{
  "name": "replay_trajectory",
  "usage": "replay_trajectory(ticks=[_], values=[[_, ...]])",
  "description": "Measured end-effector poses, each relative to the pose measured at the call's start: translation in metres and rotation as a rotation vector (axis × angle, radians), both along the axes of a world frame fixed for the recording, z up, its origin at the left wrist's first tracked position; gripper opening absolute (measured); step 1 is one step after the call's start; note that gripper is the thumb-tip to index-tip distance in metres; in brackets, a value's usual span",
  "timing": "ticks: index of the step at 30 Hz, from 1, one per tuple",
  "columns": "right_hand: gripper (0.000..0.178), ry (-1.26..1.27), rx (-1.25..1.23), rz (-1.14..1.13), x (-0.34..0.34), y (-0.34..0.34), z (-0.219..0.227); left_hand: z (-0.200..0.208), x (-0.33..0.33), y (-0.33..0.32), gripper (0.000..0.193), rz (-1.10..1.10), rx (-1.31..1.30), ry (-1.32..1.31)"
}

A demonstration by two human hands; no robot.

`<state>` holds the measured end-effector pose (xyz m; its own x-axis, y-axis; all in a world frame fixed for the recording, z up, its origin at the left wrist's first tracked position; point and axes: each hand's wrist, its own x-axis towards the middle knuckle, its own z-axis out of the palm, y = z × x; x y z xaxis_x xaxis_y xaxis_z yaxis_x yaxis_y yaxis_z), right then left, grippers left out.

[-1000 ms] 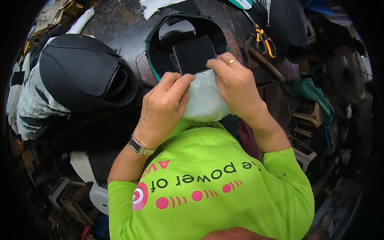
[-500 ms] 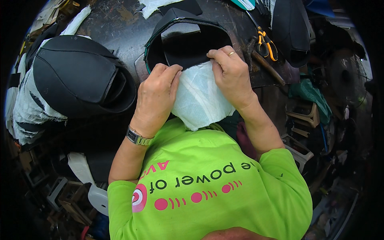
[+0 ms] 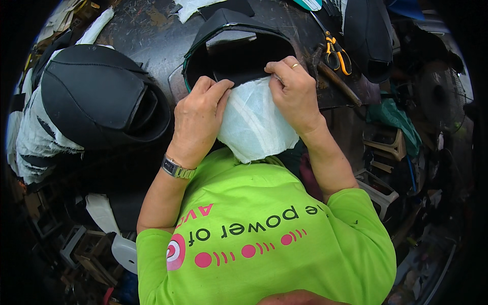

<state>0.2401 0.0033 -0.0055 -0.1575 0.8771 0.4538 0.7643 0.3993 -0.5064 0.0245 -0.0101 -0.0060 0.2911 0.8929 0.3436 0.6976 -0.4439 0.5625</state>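
A black shoe upper (image 3: 239, 19) with a pale fabric-lined flap (image 3: 258, 124) lies at the near edge of the dark table, its hollow inside facing up. My left hand (image 3: 197, 119) pinches the edge where the black part meets the pale fabric, thumb against forefinger. On the same edge, further right, my right hand (image 3: 297, 96) grips with thumb and bent fingers. Between the two hands the pale flap hangs down toward my lap. The fingertips partly hide the edge they hold.
More black uppers (image 3: 89, 96) with ragged white lining are stacked at the left. Yellow-and-black scissors (image 3: 335, 55) and a wooden-handled hammer (image 3: 339, 84) lie on the table at right, near another black upper (image 3: 365, 43). A green bag (image 3: 394, 124) and a fan (image 3: 441, 99) stand beyond.
Both hands keep their hold on the edge of the upper. They have shifted only very slightly, and the pale flap's lower edge sits a touch higher.
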Motion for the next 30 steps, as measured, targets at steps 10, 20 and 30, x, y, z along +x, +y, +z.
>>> replay_trajectory(ticks=[10, 20, 30], values=[[0.017, 0.024, 0.042, -0.049, -0.001, -0.004, -0.005, -0.003, 0.001, 0.003, 0.019, 0.004, 0.012, 0.0], [0.017, -0.042, 0.033, -0.042, 0.002, -0.004, -0.008, -0.006, 0.003, 0.0, 0.024, -0.006, 0.033, -0.009], [0.019, -0.068, 0.045, -0.046, 0.001, -0.004, -0.01, -0.005, 0.007, -0.002, 0.028, 0.038, 0.008, 0.065]])
